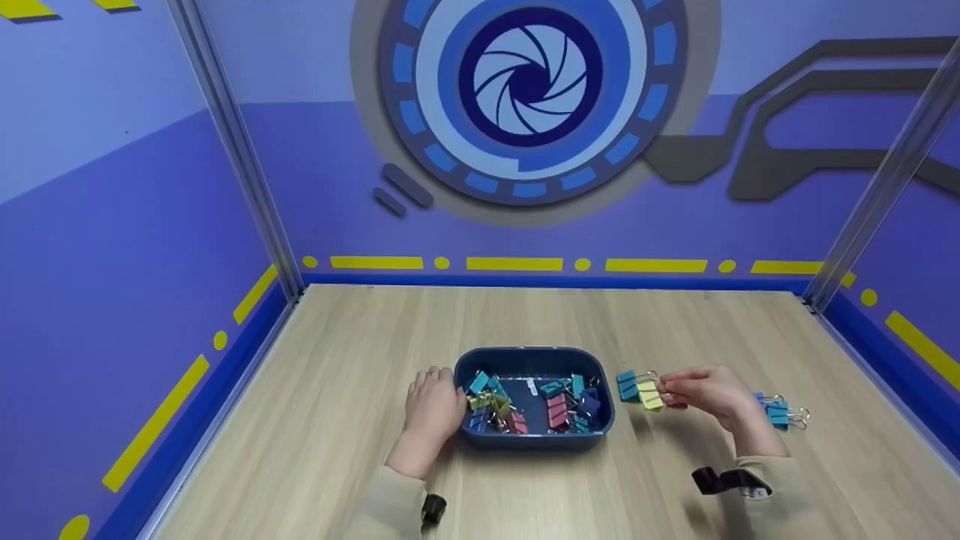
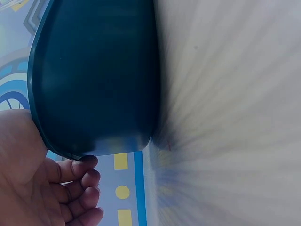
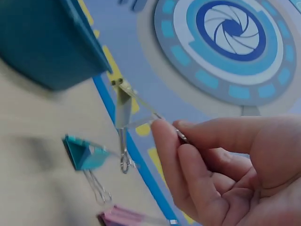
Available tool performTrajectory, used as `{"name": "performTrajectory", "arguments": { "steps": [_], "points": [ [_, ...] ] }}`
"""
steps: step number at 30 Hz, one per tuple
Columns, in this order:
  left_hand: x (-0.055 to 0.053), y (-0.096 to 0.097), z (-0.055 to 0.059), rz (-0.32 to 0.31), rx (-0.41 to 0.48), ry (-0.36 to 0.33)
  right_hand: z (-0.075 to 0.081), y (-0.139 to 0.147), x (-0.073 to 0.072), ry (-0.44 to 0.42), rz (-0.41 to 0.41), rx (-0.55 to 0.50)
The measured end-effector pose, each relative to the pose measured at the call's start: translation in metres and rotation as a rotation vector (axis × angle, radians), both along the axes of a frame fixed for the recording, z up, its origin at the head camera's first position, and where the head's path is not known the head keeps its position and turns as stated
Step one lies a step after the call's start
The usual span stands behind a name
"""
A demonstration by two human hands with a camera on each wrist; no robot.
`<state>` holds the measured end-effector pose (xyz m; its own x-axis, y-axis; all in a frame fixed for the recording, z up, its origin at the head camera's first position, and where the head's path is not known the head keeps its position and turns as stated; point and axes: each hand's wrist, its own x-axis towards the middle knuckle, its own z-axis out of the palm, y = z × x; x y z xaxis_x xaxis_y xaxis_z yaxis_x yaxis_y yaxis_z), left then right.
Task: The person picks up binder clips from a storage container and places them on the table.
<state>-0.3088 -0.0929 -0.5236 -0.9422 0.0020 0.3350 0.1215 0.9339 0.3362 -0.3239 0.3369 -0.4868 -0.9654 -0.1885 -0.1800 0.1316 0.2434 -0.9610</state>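
Observation:
A yellow binder clip hangs by one wire handle, pinched between the thumb and forefinger of my right hand. In the right wrist view it is above the table, with a teal binder clip and a pink binder clip lying below. My left hand grips the left side of a dark blue box. The left wrist view shows the fingers curled by the box's corner, outside the rim; the thumb tip is hidden. Inside the box lie two groups of binder clips, one left, one right.
Right of the right hand, a teal binder clip and a partly hidden blue one lie on the wooden table. A small white piece is on the box floor. Printed panels enclose the table at the back and sides.

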Motion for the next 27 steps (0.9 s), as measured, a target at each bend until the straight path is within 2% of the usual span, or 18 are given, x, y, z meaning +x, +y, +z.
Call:
{"name": "performTrajectory", "arguments": {
  "steps": [6,12,18,21,27],
  "points": [
    [0.0,0.001,0.001,-0.002,0.009,-0.02,-0.012,0.006,-0.001,-0.016,0.04,0.034],
    [0.0,0.0,0.002,0.01,0.02,-0.055,-0.019,0.005,-0.001,-0.008,0.021,0.137],
    [0.001,0.0,0.002,0.012,0.019,-0.05,-0.023,0.003,0.0,-0.017,0.001,0.222],
    [0.001,0.0,0.001,0.007,0.023,-0.041,-0.024,0.003,-0.001,-0.01,0.017,0.221],
    [0.001,0.0,0.0,-0.001,0.013,-0.006,-0.027,0.006,-0.003,-0.023,0.033,0.153]
  ]
}}
